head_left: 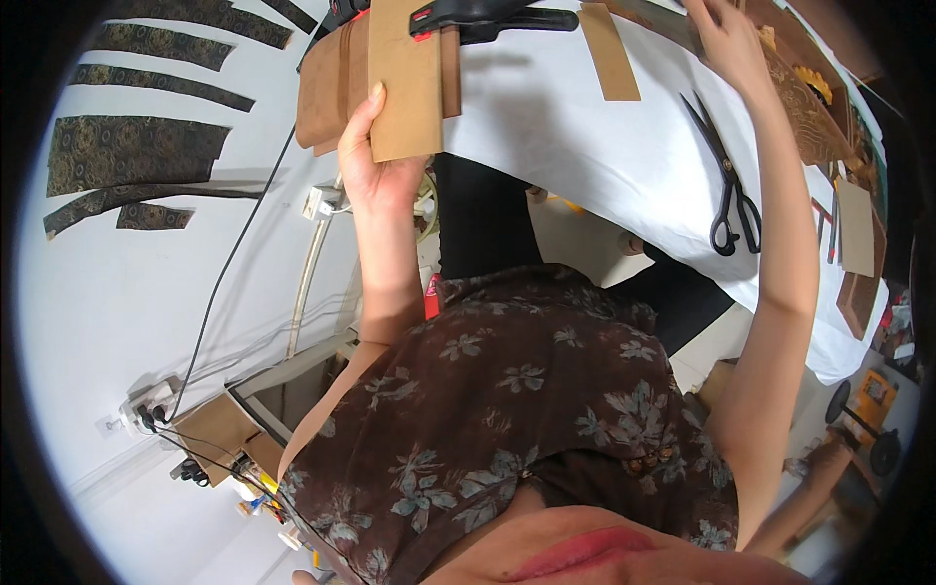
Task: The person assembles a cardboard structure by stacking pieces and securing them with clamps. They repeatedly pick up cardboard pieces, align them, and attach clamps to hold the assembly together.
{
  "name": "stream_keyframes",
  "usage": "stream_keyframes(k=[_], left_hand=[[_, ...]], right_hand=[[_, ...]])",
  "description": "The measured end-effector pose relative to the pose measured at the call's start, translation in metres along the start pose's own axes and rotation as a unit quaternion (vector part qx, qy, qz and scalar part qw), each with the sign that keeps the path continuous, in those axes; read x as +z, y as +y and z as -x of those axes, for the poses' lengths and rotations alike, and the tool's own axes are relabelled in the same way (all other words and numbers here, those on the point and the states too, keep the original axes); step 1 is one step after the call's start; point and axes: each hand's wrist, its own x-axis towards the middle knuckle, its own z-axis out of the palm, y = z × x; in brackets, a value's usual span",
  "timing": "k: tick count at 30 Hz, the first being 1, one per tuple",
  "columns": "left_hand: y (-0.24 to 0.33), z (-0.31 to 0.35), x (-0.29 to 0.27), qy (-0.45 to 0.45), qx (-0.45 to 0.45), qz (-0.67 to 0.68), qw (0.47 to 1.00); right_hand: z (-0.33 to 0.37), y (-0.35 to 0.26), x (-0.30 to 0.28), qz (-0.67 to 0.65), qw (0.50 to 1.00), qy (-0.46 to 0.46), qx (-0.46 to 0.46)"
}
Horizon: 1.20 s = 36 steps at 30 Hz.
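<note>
My left hand (375,171) pinches a stiff tan strip (405,107), thumb on top and fingers behind it. Behind the strip is a folded brown leather-like piece (327,88) with darker bands. A black clamp (478,18) with red parts reaches over the strip's upper end. My right hand (726,44) is stretched out at the top edge, over the far right of the white-covered table (546,127). Its fingertips are cut off by the edge, so whatever they touch is hidden. Black scissors (726,180) lie partly open beside my right forearm.
Another tan strip (611,54) lies on the table. A brown tray (863,292) and tan card (856,229) stand along the right edge. Dark patterned pieces (136,151) hang on the left wall, near a black cable (234,263). Below it are a power socket (151,409) and cardboard box (210,429).
</note>
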Motion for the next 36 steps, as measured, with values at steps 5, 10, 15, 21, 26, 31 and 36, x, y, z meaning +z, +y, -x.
stream_keyframes(k=[5, 10, 15, 21, 26, 31, 36], left_hand=[[-0.011, -0.012, -0.016, -0.026, 0.041, -0.072, 0.996], [-0.033, -0.011, -0.011, -0.031, 0.068, -0.135, 0.988], [-0.043, -0.003, -0.004, -0.039, 0.122, -0.161, 0.979], [-0.047, 0.000, -0.008, -0.034, 0.154, -0.191, 0.969], [-0.039, 0.005, -0.026, -0.012, 0.129, -0.197, 0.972], [-0.020, 0.010, -0.061, -0.044, 0.085, -0.235, 0.967], [-0.008, 0.017, -0.076, -0.129, 0.000, -0.296, 0.946]], right_hand=[[0.077, -0.045, 0.050, -0.179, 0.978, -0.068, -0.082], [0.084, -0.084, 0.061, -0.228, 0.969, -0.079, -0.057], [0.085, -0.089, 0.069, -0.211, 0.969, -0.088, -0.089], [0.085, -0.091, 0.065, -0.184, 0.967, -0.177, -0.017], [0.102, -0.088, 0.032, -0.172, 0.972, -0.162, -0.007], [0.065, -0.075, 0.005, -0.200, 0.978, 0.066, 0.005], [0.026, -0.062, 0.050, -0.304, 0.921, -0.245, 0.004]])
